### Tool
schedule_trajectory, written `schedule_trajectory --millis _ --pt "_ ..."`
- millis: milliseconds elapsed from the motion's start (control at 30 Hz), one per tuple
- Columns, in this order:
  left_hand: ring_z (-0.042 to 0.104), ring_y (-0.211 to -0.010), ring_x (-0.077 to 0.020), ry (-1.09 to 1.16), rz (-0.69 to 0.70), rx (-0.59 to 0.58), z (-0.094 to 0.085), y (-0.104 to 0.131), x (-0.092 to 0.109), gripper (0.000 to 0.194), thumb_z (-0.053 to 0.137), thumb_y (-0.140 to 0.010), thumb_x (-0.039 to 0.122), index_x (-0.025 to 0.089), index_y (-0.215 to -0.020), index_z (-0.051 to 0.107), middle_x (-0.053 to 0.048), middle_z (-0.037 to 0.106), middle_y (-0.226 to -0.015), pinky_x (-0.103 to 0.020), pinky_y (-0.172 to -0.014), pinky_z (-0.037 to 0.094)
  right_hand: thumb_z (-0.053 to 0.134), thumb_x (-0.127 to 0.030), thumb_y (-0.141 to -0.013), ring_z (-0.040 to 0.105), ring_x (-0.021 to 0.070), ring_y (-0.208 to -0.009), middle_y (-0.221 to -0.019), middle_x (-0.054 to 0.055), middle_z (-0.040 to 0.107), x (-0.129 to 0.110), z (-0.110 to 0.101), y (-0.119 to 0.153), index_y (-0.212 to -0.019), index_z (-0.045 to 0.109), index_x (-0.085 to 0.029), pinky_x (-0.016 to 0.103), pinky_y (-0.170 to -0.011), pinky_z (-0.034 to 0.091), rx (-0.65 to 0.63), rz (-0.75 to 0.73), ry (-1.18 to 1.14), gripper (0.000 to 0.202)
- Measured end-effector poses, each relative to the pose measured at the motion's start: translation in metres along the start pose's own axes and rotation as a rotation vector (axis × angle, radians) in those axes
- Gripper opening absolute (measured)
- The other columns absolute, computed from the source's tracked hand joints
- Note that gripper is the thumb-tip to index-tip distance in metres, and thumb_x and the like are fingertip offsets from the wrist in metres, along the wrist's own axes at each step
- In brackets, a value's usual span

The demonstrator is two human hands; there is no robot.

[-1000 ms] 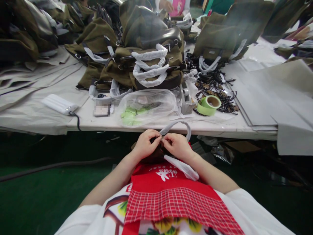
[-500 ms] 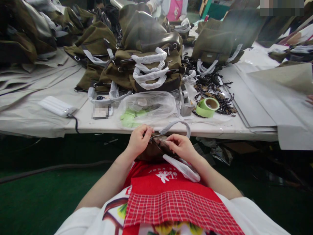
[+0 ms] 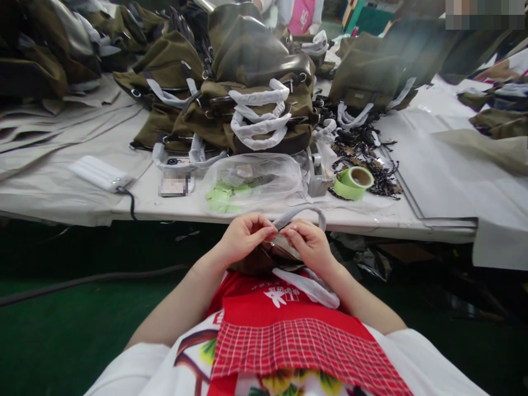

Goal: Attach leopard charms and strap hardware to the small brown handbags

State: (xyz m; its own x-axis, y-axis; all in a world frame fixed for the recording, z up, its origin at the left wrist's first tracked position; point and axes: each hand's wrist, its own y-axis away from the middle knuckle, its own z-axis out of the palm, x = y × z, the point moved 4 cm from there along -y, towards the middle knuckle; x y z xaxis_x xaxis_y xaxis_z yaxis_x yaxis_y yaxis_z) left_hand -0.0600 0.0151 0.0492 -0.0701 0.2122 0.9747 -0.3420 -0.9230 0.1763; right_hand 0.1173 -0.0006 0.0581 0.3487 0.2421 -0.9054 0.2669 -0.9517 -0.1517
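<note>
A brown-olive handbag (image 3: 251, 268) rests in my lap against the table's front edge. One wrapped grey handle (image 3: 303, 210) arches up behind my fingers, and a white-wrapped handle (image 3: 311, 289) lies on my red apron. My left hand (image 3: 246, 239) is closed in a pinch above the bag's opening, near a small metal piece (image 3: 272, 243). Close beside it, my right hand (image 3: 310, 243) pinches too, thumb against fingers. The fingertips nearly meet; whatever is between them is too small to make out.
Olive bags (image 3: 256, 104) with wrapped handles are piled beyond. Nearer lie a plastic bag with green pieces (image 3: 231, 190), a green tape roll (image 3: 352, 184), dark cords (image 3: 383, 179), a phone (image 3: 175, 184) and a white power bank (image 3: 99, 173). A person in a pink apron (image 3: 301, 16) is across the table.
My left hand has moved right, away from the bag's left side, and its fingertips have come close to those of my right hand. The view has shifted slightly.
</note>
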Motion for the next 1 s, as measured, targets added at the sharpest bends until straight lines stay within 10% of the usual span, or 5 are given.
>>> schedule_trajectory --millis 300,1000 --pt "0.069 -0.065 -0.0159 -0.067 -0.007 -0.001 0.004 0.003 -0.001 0.031 0.072 -0.079 0.045 0.015 -0.083 0.064 -0.004 0.073 -0.073 -0.028 -0.066 0.059 0.054 -0.039 -0.095 0.063 0.0129 -0.051 -0.071 0.001 0.07 0.002 0.004 0.009 -0.094 0.067 -0.021 0.023 -0.05 0.05 -0.087 0.146 -0.051 0.022" --pt "0.064 -0.063 -0.0133 -0.386 0.196 -0.131 0.014 0.008 0.016 0.019 0.059 -0.088 0.028 0.016 -0.079 0.071 -0.003 0.072 -0.072 -0.022 -0.063 0.05 0.041 -0.032 -0.1 0.061 0.0145 -0.066 -0.072 0.003 0.066 -0.013 0.001 0.008 -0.079 0.063 -0.02 0.026 -0.066 0.046 -0.223 -0.077 0.202 0.033"
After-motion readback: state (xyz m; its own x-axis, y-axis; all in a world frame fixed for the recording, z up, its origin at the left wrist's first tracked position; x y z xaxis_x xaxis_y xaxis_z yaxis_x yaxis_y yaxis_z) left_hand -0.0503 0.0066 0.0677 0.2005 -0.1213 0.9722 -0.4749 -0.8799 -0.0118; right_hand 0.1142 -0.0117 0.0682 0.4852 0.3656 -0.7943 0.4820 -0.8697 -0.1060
